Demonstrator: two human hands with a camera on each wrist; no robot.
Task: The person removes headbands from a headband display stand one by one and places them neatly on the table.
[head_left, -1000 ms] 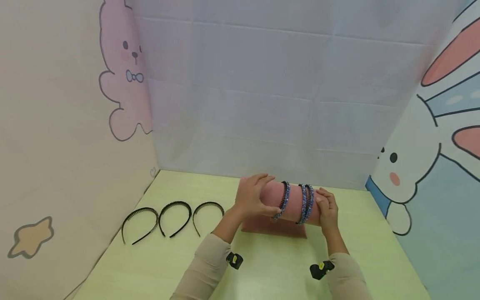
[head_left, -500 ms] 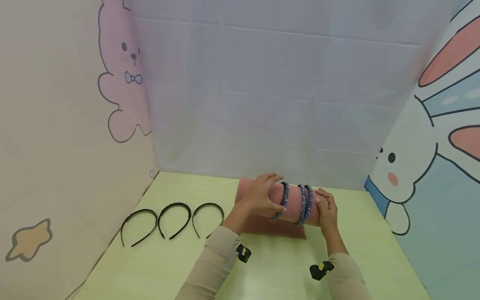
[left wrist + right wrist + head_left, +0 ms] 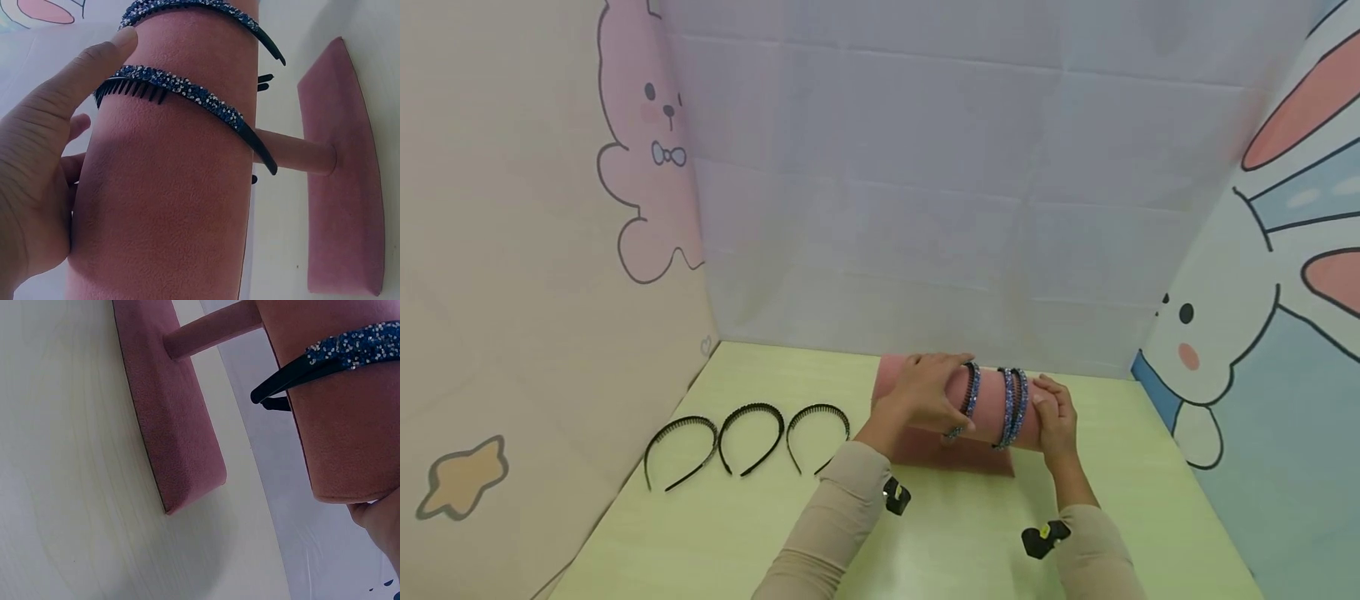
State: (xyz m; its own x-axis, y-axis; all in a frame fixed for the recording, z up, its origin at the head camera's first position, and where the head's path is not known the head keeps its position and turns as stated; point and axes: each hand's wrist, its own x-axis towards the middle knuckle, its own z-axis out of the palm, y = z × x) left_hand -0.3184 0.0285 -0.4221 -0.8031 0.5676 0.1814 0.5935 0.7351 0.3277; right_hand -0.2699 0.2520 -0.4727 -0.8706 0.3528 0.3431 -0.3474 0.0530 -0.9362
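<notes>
A pink, fabric-covered roll stand (image 3: pixel 990 406) carries three headbands with black combs and glittering blue stones. My left hand (image 3: pixel 922 392) lies over the roll's left part, its thumb stretched to the leftmost blue headband (image 3: pixel 974 390). In the left wrist view, the thumb of my left hand (image 3: pixel 47 125) overlaps that headband (image 3: pixel 187 90), and the other fingers are mostly hidden behind the roll. My right hand (image 3: pixel 1057 421) grips the roll's right end, thumb in front. A pair of blue headbands (image 3: pixel 1013 408) sits close together beside it. The right wrist view shows the roll's end (image 3: pixel 350 450) above the base.
Left of the stand, three plain black toothed headbands (image 3: pixel 750 408) lie in a row on the pale table (image 3: pixel 760 533). The stand's flat pink base (image 3: pixel 951 454) rests on the table. A white sheet (image 3: pixel 865 208) hangs behind, with cartoon-printed walls at both sides.
My left hand has slid rightward along the roll, bringing its thumb and fingers up to the leftmost blue headband. The right hand keeps its grip on the roll's end.
</notes>
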